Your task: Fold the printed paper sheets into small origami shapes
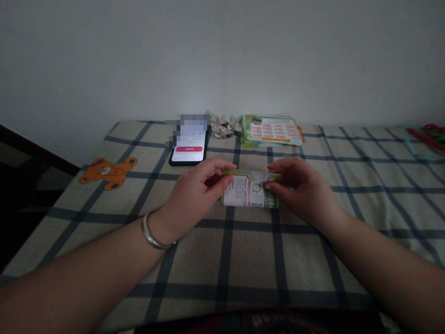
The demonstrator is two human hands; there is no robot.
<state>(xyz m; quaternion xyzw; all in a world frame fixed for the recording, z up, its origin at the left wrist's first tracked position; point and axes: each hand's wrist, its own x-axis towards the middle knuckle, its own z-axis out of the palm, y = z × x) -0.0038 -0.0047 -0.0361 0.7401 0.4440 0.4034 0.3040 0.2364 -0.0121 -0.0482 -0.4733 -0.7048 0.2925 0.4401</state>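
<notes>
A green and white printed paper (250, 190), with a folded edge along its top, is held up between my two hands over the checked cloth. My left hand (205, 188), with a silver bangle on its wrist, pinches the paper's left end between thumb and fingers. At the right end, my right hand (299, 185) grips it with the thumb in front and the fingers behind.
Behind the hands lie a lit phone (189, 144), folded paper pieces (224, 126) and a stack of printed sheets (271, 131). An orange bear cutout (110, 172) is at the left. Red stringy items (429, 137) sit at the far right, and a wall rises behind.
</notes>
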